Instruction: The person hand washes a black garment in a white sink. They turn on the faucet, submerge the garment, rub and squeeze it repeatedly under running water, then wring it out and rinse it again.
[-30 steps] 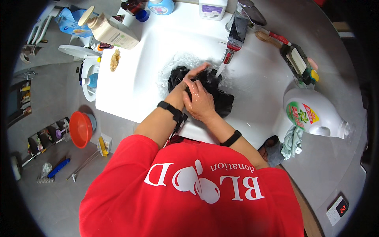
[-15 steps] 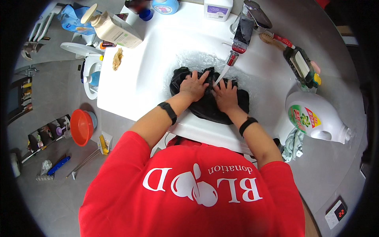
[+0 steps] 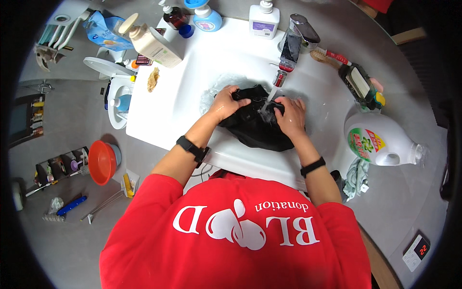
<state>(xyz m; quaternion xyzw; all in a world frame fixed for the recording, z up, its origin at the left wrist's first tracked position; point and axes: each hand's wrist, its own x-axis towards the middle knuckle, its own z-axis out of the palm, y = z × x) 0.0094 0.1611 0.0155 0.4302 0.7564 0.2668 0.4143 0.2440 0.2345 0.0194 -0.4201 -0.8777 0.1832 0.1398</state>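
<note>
A soaked black garment [image 3: 260, 130], its exact kind unclear, hangs bunched over the near inner side of the white washbasin [image 3: 202, 72]. My left hand [image 3: 225, 104] grips its left edge, thumb on top and fingers curled behind. On the opposite edge my right hand [image 3: 292, 116] pinches the cloth between thumb and fingers. A stream of water from the faucet [image 3: 299, 36] strikes the fabric between my hands. Splashing water surrounds the far side of the cloth. Parts of both hands' fingers are hidden by the garment.
Pump bottles [image 3: 159, 47] line the basin's far left, beside a tan crumpled sponge [image 3: 153, 79]. At right lie a wooden brush [image 3: 325, 58], a soap holder [image 3: 360, 82], a large detergent bottle [image 3: 380, 139] and a grey-green cloth [image 3: 357, 178]. A red bowl [image 3: 102, 163] sits lower left.
My hands have gone from pressing flat on the garment to gripping its left and right edges. They have moved apart, and the cloth is spread between them under the stream.
</note>
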